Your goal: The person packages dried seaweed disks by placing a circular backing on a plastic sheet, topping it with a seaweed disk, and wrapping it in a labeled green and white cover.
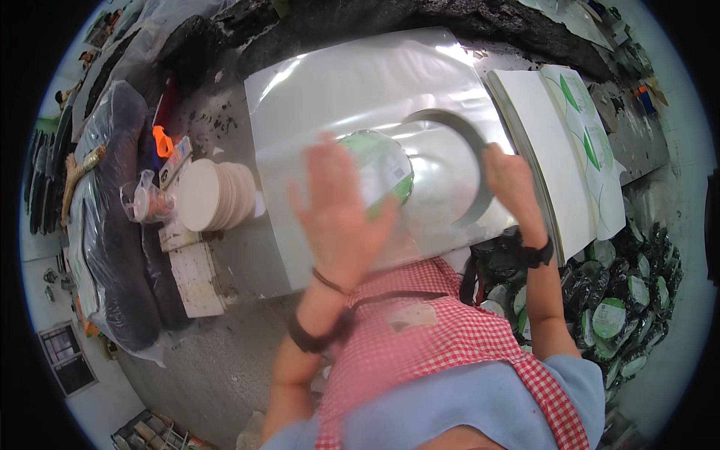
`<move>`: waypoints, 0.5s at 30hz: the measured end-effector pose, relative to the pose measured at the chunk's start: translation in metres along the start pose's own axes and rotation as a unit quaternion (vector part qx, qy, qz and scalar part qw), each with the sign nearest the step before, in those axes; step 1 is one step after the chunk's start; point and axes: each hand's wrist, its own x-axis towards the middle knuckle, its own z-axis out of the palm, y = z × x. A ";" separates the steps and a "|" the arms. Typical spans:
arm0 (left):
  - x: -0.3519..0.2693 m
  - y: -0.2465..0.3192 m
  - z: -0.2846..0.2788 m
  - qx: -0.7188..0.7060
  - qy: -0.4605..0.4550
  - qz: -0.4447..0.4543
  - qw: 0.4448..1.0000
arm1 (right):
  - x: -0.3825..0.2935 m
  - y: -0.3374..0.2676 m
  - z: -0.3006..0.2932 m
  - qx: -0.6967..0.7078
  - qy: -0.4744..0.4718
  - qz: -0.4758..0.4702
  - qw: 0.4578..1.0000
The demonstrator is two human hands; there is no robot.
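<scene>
My left hand (340, 211), blurred by motion, is spread over a round piece with a green-and-white printed label (388, 169). It covers the label's left and lower parts, and I cannot tell whether it touches. To the right, my right hand (509, 177) grips the outer side of a curved grey band (475, 146), its fingers closed at the edge. The band arcs around the right side of a shiny clear round area; whether it forms a full ring cannot be told. Under both lies a large glossy sheet (304, 107) on the worktable.
On the left stand a stack of pale discs (199, 194), a cup in a plastic bag (147, 203) and an orange-handled tool (163, 142). Plastic-wrapped dark rolls (121, 185) lie beyond. To the right are stacked white sheets (534, 118) and a heap of wrapped, labelled black pieces (608, 318).
</scene>
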 end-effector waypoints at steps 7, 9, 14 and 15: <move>-0.050 -0.059 0.123 -0.574 -0.001 -0.228 0.787 | -0.032 0.030 0.052 0.072 0.010 0.172 0.983; -0.003 -0.020 0.078 -0.749 0.047 -0.419 0.511 | -0.052 0.014 0.044 0.058 0.008 0.167 0.984; -0.007 0.047 0.013 -0.360 -0.067 0.292 0.883 | -0.060 -0.013 0.081 0.009 0.054 -0.147 0.988; -0.009 0.046 -0.004 -0.478 -0.130 0.277 0.824 | -0.051 -0.025 0.085 0.021 0.080 -0.195 0.977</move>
